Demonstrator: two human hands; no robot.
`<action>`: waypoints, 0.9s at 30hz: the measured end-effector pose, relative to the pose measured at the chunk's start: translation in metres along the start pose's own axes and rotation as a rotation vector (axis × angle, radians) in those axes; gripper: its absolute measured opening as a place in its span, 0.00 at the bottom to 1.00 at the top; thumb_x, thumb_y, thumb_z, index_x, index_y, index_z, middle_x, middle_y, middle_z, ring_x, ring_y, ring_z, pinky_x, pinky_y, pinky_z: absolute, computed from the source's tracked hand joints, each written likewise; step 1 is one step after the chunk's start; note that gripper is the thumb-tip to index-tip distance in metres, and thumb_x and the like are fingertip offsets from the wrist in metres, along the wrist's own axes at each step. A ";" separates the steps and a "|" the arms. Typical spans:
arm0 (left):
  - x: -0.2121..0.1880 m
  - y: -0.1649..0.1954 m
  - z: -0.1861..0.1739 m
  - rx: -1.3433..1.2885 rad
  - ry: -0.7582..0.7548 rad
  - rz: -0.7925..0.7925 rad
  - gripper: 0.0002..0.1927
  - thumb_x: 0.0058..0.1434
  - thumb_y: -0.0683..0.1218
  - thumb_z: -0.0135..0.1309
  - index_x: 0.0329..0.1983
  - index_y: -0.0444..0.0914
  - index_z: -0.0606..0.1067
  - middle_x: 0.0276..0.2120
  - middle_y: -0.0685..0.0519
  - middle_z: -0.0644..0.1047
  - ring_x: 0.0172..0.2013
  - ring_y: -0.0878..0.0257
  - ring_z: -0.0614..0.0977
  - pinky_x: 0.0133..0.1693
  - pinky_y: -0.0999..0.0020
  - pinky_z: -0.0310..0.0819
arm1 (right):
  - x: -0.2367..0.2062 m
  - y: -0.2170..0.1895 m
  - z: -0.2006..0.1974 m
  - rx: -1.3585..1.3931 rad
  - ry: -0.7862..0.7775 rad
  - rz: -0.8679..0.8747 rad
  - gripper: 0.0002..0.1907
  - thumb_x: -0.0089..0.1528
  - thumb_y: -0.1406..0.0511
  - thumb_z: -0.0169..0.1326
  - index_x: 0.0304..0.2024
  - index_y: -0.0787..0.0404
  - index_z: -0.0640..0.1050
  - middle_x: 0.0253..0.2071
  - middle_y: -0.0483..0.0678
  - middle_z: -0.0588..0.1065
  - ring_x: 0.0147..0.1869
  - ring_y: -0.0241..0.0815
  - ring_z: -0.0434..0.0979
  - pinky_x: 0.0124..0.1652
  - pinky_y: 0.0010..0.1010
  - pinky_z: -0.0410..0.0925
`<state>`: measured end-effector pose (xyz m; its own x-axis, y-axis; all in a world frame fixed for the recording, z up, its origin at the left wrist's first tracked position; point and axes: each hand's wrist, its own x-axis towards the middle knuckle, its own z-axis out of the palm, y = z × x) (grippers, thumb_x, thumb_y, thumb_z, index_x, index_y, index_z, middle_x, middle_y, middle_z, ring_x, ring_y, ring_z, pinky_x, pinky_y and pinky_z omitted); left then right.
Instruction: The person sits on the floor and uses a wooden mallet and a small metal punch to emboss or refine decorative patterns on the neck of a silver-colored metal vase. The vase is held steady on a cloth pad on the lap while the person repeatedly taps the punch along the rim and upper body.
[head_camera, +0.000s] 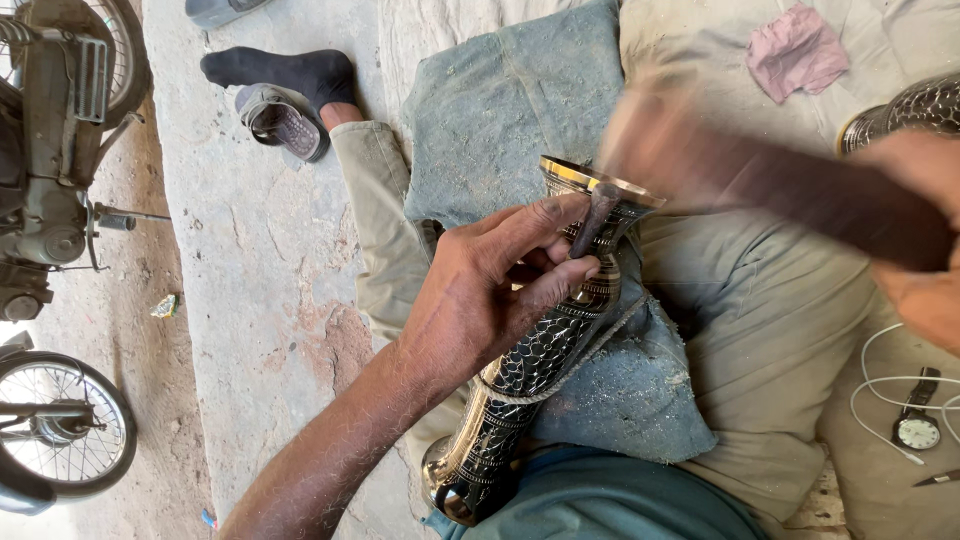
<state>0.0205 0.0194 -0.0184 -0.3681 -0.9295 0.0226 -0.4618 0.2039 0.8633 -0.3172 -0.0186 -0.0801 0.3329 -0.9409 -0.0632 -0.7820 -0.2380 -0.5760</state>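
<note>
A tall brass vase with black engraved pattern lies tilted across my lap on a dusty blue cushion. My left hand pinches a small dark chisel against the vase's neck, just under the shiny rim. My right hand at the right edge grips the dark handle of a wooden mallet. The mallet's head is motion-blurred over the chisel's top.
A pink rag lies on the cloth at top. A second engraved vessel shows at the right edge. A wristwatch and white cable lie lower right. A sandal and a parked motorbike stand at left.
</note>
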 end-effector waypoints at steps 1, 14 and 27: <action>0.000 0.000 0.000 0.006 -0.001 0.002 0.24 0.69 0.45 0.60 0.66 0.38 0.71 0.41 0.53 0.78 0.38 0.68 0.85 0.42 0.72 0.87 | -0.001 0.001 -0.002 -0.012 -0.001 -0.009 0.14 0.60 0.78 0.56 0.49 0.66 0.77 0.32 0.50 0.77 0.32 0.37 0.78 0.35 0.29 0.71; 0.003 -0.004 -0.004 0.046 -0.037 0.068 0.25 0.67 0.45 0.61 0.66 0.37 0.71 0.42 0.50 0.80 0.41 0.65 0.86 0.44 0.72 0.87 | -0.021 0.015 0.010 0.007 0.092 -0.010 0.20 0.61 0.78 0.58 0.56 0.64 0.78 0.36 0.52 0.79 0.34 0.38 0.80 0.36 0.28 0.72; 0.006 -0.013 -0.010 -0.137 -0.001 -0.140 0.22 0.66 0.46 0.61 0.60 0.35 0.71 0.30 0.56 0.80 0.28 0.74 0.79 0.28 0.75 0.77 | -0.011 0.051 0.023 0.208 0.143 0.022 0.10 0.64 0.76 0.59 0.48 0.68 0.75 0.36 0.52 0.76 0.35 0.39 0.79 0.38 0.28 0.73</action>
<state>0.0320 0.0079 -0.0240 -0.3091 -0.9455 -0.1026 -0.3939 0.0291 0.9187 -0.3488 -0.0152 -0.1275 0.2278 -0.9733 0.0300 -0.6581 -0.1766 -0.7319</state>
